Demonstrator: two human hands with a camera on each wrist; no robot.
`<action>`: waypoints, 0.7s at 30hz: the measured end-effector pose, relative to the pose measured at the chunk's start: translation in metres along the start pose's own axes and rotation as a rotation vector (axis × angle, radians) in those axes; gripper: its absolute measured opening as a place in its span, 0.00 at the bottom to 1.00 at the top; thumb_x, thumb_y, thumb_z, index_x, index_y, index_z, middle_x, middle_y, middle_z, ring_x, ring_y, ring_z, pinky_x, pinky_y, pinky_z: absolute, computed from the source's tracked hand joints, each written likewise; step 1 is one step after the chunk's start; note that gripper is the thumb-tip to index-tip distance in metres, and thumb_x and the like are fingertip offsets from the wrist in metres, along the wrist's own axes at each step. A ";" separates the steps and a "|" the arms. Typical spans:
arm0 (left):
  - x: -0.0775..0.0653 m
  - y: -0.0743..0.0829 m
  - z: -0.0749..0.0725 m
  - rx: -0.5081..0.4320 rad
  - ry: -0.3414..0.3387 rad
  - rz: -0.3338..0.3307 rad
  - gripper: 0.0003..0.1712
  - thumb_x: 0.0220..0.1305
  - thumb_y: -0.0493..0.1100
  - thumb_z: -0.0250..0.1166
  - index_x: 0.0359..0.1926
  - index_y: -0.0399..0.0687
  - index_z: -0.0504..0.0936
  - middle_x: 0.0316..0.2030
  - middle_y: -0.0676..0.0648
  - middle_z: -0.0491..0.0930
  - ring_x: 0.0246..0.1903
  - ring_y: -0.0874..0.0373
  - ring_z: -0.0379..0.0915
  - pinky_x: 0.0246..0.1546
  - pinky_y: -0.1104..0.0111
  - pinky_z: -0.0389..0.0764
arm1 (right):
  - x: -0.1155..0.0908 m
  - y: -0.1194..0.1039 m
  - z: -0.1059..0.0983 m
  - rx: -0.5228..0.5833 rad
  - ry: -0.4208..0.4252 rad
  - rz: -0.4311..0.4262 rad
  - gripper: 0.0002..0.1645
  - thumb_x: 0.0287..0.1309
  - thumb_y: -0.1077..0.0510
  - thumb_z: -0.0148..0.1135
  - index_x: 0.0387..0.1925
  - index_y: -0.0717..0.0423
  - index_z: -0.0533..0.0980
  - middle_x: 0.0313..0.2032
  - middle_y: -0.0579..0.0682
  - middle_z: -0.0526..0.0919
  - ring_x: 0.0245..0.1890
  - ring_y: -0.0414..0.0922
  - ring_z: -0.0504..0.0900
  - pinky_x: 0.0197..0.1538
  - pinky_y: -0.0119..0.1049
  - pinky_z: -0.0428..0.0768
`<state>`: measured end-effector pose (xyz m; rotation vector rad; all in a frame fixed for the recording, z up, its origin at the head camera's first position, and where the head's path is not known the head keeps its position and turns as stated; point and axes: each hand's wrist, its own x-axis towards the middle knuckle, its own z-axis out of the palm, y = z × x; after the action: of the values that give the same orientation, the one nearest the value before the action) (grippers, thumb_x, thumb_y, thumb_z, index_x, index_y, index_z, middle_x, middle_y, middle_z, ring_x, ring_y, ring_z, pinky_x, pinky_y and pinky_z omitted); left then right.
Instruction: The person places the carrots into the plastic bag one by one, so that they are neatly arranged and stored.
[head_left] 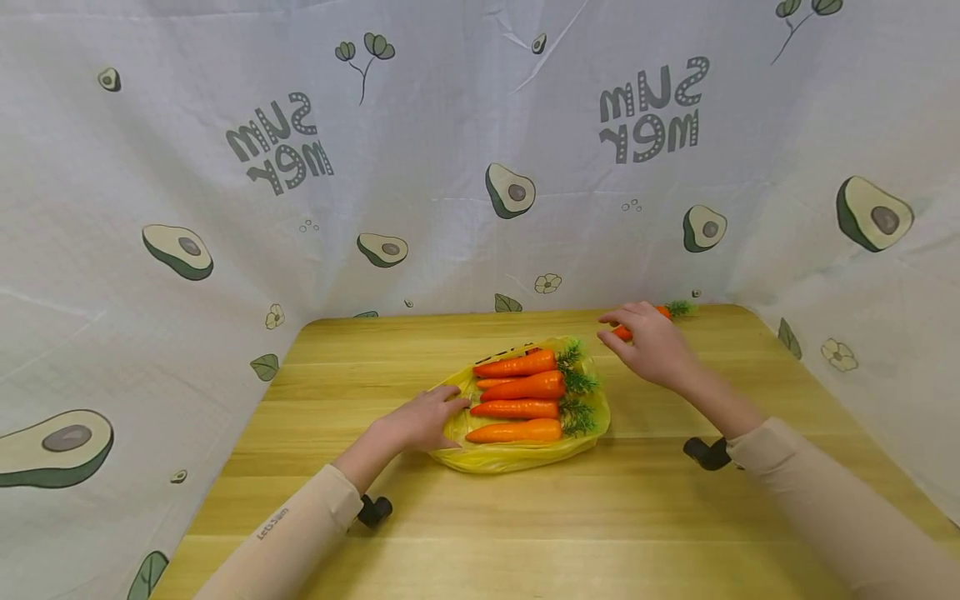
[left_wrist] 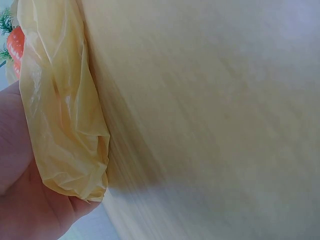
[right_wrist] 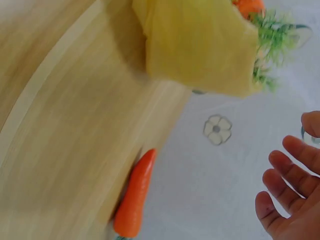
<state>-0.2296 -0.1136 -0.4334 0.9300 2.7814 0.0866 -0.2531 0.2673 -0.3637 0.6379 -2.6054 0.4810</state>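
A yellow plastic bag [head_left: 498, 458] lies spread on the table, with several orange carrots [head_left: 521, 408] side by side on it, green tops to the right. My left hand [head_left: 422, 419] grips the bag's left end, fingers over its rim; the bag's folds are against the palm in the left wrist view. Farther back on the right, my right hand [head_left: 651, 346] hovers with nothing in it. Its fingers look spread and loosely bent in the right wrist view. One loose carrot [right_wrist: 135, 195] lies on the table, partly hidden behind that hand in the head view.
A wooden table [head_left: 465, 521] carries everything. White cloth [head_left: 450, 133] printed with avocados hangs behind it and along both sides. A black device is strapped at each wrist.
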 end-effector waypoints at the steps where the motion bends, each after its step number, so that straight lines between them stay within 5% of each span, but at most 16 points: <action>1: 0.000 0.000 0.000 -0.001 -0.001 -0.002 0.44 0.61 0.60 0.71 0.73 0.49 0.69 0.72 0.39 0.63 0.73 0.44 0.60 0.71 0.46 0.65 | 0.000 0.004 -0.001 0.007 -0.007 0.015 0.16 0.67 0.54 0.64 0.50 0.60 0.83 0.48 0.60 0.85 0.49 0.58 0.77 0.47 0.56 0.80; 10: 0.001 0.000 0.000 -0.008 -0.003 -0.007 0.44 0.61 0.61 0.71 0.73 0.49 0.68 0.73 0.40 0.63 0.73 0.43 0.59 0.71 0.45 0.65 | 0.001 0.042 -0.003 -0.009 -0.105 0.146 0.23 0.69 0.51 0.61 0.57 0.63 0.79 0.58 0.67 0.79 0.60 0.67 0.72 0.63 0.66 0.70; 21: 0.001 -0.001 0.001 -0.004 -0.007 -0.001 0.44 0.61 0.61 0.71 0.73 0.49 0.68 0.73 0.40 0.63 0.73 0.43 0.59 0.71 0.46 0.64 | 0.005 0.081 0.005 -0.017 -0.190 0.267 0.31 0.67 0.47 0.64 0.61 0.65 0.76 0.59 0.73 0.75 0.56 0.68 0.72 0.56 0.67 0.72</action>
<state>-0.2306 -0.1139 -0.4345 0.9259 2.7745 0.0888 -0.2986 0.3310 -0.3842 0.3449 -2.8895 0.4994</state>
